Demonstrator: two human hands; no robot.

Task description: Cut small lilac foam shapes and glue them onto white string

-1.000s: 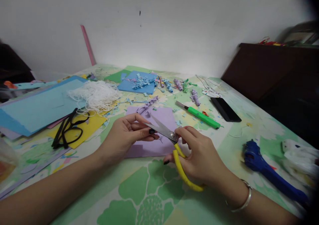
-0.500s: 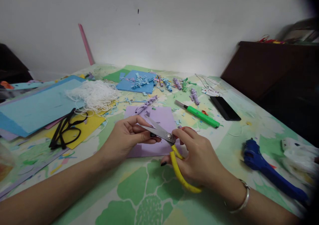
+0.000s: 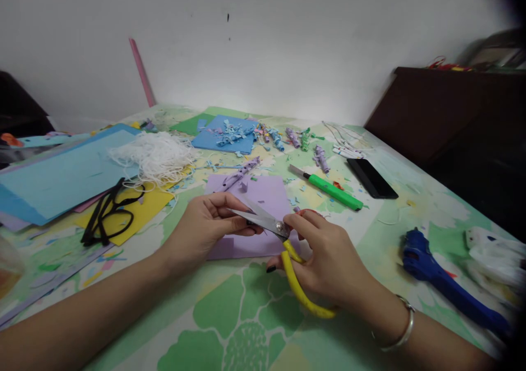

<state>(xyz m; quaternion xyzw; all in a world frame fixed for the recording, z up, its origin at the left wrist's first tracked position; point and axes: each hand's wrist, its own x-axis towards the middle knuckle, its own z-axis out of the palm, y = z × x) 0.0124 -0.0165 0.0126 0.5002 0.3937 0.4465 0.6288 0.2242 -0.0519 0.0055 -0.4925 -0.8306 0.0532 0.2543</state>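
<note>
My right hand (image 3: 324,250) is closed around the yellow handles of a pair of scissors (image 3: 293,272), whose blades stand apart and point left. The blades cross in front of the fingertips of my left hand (image 3: 209,220). Those fingers are pinched together; what they hold is hidden behind the blades. Under both hands lies a lilac sheet (image 3: 271,193). A rolled lilac paper piece (image 3: 242,173) rests at its upper left edge.
A green cutter (image 3: 335,192) with its blade out and a black phone (image 3: 372,178) lie at the right. Farther right is a blue glue gun (image 3: 452,289). White string (image 3: 156,157), black glasses (image 3: 109,212) and blue sheets (image 3: 69,173) are on the left.
The scissors' handles have shifted very slightly right and down with my right hand. My left hand has hardly moved.
</note>
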